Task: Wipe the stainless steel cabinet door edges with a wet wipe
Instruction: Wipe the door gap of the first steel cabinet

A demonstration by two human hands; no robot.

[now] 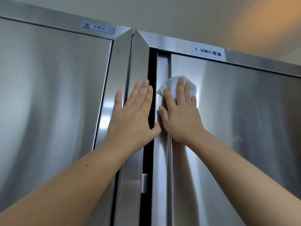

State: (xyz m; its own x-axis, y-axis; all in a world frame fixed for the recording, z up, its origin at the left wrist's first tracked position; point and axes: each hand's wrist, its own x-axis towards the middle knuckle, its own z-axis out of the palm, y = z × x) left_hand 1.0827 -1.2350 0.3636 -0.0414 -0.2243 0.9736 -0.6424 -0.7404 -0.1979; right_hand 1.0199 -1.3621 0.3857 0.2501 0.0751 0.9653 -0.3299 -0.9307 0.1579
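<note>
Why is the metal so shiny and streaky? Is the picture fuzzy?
Head view: light glares in pale streaks off the left cabinet door, brightest on its frame strip; the wet wipe under the right hand is sharp, not fuzzy.

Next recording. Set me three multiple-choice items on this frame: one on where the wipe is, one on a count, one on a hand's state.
1. Where is the wet wipe? A) under the right hand, on the right door's edge B) on the left door panel C) on top of the cabinet
2. How many labels are on the top frames? A) none B) two C) four
3. How is the left hand? A) clenched in a fist B) pinching the wipe C) flat on the steel frame
Answers: 1 A, white wipe shows beneath that hand's fingers; 2 B, a sticker on the left, a paper label on the right; 3 C, its fingers lie straight.
</note>
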